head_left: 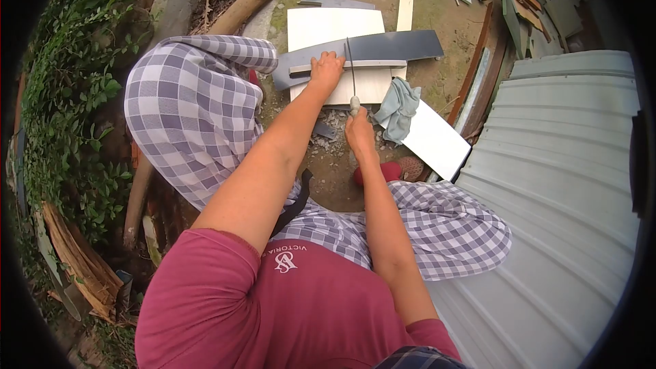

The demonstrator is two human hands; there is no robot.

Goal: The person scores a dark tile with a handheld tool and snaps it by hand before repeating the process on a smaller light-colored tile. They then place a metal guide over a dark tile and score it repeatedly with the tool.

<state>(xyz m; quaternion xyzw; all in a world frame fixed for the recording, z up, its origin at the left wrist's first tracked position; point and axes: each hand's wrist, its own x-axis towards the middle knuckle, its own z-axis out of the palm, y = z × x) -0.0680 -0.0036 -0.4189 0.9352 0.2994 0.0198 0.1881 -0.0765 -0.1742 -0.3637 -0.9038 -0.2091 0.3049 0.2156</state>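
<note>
Mossy ground (441, 17) spread around the work. My right hand (359, 130) was closed around the pale handle (354, 104) of a thin-bladed tool (352, 76), which crossed the dark strip (403, 46) just beside my left hand (326, 72); that one rested on the strip, though I couldn't tell whether its bent fingers pinched anything. One sideways skip of the blade could have nicked them. Uneven pressure could have slid the strip or pale bar (383, 63) across the board (335, 24) underneath, and the nearby cloth (399, 109) could have snagged my knuckles.
</note>
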